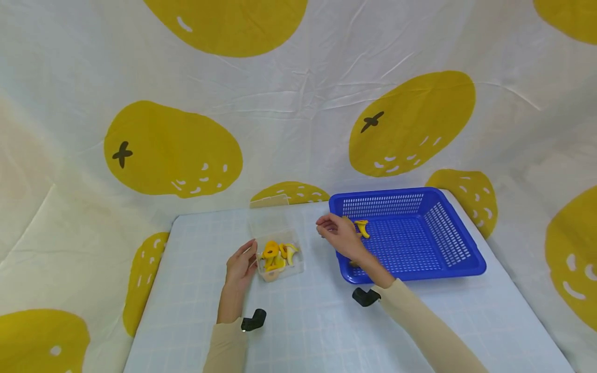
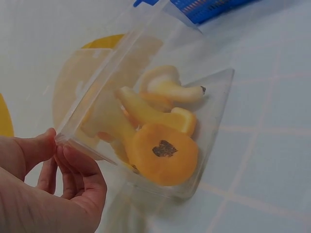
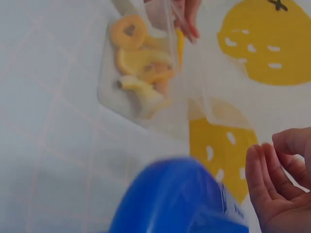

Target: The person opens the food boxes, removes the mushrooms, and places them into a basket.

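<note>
My left hand [image 1: 240, 265] pinches the edge of a clear plastic box [image 1: 298, 265] between thumb and fingertips, at the box's left side. Its clear lid [image 1: 268, 220] stands raised at the back. Several yellow mushroom-shaped pieces [image 2: 165, 155] lie inside, one with a dark spot on its round cap. My right hand [image 1: 344, 239] hovers over the left rim of a blue basket [image 1: 410, 259]. Its fingers are loosely bent, with nothing showing between them in the right wrist view. A few more yellow pieces [image 1: 363, 228] lie in the basket beside this hand, partly hidden by it.
Both box and basket stand on a table [image 1: 186, 290] with a pale checked cover. Right behind it hangs a white cloth [image 1: 298, 140] with large yellow prints. A black wrist mount [image 1: 254, 320] sits on my left sleeve, another [image 1: 366, 297] on my right.
</note>
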Available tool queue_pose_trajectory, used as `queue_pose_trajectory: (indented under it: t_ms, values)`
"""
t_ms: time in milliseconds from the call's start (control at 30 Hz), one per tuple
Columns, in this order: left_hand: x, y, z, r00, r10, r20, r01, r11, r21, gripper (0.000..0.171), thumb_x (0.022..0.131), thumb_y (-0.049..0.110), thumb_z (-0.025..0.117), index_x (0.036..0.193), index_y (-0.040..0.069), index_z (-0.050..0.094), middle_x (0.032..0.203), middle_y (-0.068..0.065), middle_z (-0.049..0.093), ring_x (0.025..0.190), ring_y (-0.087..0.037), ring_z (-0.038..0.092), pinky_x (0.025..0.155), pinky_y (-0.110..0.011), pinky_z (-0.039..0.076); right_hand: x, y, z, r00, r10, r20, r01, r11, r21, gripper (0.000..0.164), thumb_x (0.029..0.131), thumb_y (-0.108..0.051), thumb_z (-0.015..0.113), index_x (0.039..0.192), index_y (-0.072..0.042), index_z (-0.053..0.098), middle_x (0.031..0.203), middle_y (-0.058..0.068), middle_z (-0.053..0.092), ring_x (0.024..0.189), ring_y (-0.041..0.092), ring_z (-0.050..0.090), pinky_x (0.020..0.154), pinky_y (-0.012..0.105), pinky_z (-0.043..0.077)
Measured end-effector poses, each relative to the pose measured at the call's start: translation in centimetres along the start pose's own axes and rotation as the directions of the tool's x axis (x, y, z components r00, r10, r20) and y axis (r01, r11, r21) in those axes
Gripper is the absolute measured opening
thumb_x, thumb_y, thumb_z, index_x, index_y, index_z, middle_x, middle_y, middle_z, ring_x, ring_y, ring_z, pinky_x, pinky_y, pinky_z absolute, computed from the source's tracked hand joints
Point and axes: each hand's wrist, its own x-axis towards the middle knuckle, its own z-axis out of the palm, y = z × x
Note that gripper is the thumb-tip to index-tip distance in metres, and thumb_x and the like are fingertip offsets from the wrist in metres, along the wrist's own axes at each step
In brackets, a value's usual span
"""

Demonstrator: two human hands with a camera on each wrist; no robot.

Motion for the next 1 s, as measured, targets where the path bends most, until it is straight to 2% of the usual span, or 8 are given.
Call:
queue_pose_trajectory:
  t_ms: [133, 267, 400, 567, 800, 1000]
  values:
    - [0.0, 0.0, 0.0, 1.0, -0.011, -0.004, 0.011, 1.0, 0.004, 0.048, 0.1, 0.026, 0.07, 0.144, 0.008, 0.059, 0.135, -0.009, 0.06, 0.105, -0.02, 0.052, 0.083, -0.025, 0.046, 0.4, -0.5, 1.4, 1.0, -0.006, 0.026, 0.007, 1.0, -0.019, 0.016, 0.1, -0.01, 0.067, 0.113, -0.001, 0.067, 0.102, 0.009, 0.07, 0.091, 0.022, 0.067, 0.088, 0.037, 0.057]
    - [0.2, 0.0, 0.0, 1.0, -0.02, -0.005, 0.02, 1.0, 0.003, 0.048, 0.1, 0.027, 0.07, 0.143, 0.009, 0.06, 0.14, -0.01, 0.057, 0.108, -0.02, 0.051, 0.087, -0.026, 0.046, 0.8, -0.7, 2.7, 0.998, -0.033, 0.057, 0.034, 0.999, -0.023, 0.017, 0.1, -0.009, 0.068, 0.114, 0.002, 0.067, 0.102, 0.01, 0.07, 0.095, 0.024, 0.067, 0.09, 0.039, 0.057]
    - [0.3, -0.1, 0.0, 1.0, -0.018, -0.006, 0.018, 1.0, 0.0, 0.047, 0.1, 0.026, 0.071, 0.142, 0.009, 0.061, 0.138, -0.01, 0.058, 0.106, -0.021, 0.052, 0.089, -0.029, 0.046, 1.1, -0.6, 4.0, 0.991, -0.099, 0.095, 0.1, 0.995, -0.01, 0.016, 0.1, -0.007, 0.067, 0.112, 0.004, 0.066, 0.103, 0.014, 0.07, 0.095, 0.027, 0.068, 0.089, 0.039, 0.057]
    - [0.3, -0.2, 0.1, 1.0, -0.011, -0.011, 0.011, 1.0, 0.005, 0.045, 0.099, 0.026, 0.072, 0.14, 0.009, 0.063, 0.129, -0.008, 0.061, 0.104, -0.021, 0.053, 0.085, -0.028, 0.046, 1.2, -0.7, 5.8, 0.978, -0.15, 0.143, 0.151, 0.988, 0.005, 0.016, 0.1, -0.004, 0.065, 0.112, 0.005, 0.065, 0.104, 0.017, 0.07, 0.095, 0.029, 0.067, 0.089, 0.039, 0.057]
    - [0.2, -0.3, -0.1, 1.0, 0.008, -0.005, -0.008, 1.0, 0.014, 0.048, 0.099, 0.027, 0.072, 0.141, 0.007, 0.062, 0.123, -0.007, 0.063, 0.099, -0.019, 0.054, 0.08, -0.025, 0.047, 1.5, -0.5, 7.9, 0.968, -0.12, 0.223, 0.123, 0.992, -0.001, 0.016, 0.1, -0.003, 0.065, 0.113, 0.005, 0.065, 0.104, 0.013, 0.07, 0.095, 0.025, 0.066, 0.091, 0.036, 0.056]
    - [0.2, -0.2, -0.1, 1.0, 0.005, -0.014, -0.005, 1.0, 0.007, 0.047, 0.099, 0.028, 0.072, 0.14, 0.008, 0.063, 0.126, -0.008, 0.063, 0.1, -0.02, 0.054, 0.081, -0.025, 0.048, 1.8, -0.7, 9.5, 0.943, -0.149, 0.297, 0.18, 0.98, -0.081, 0.017, 0.098, -0.001, 0.067, 0.113, 0.006, 0.065, 0.106, 0.015, 0.068, 0.095, 0.026, 0.064, 0.09, 0.035, 0.055]
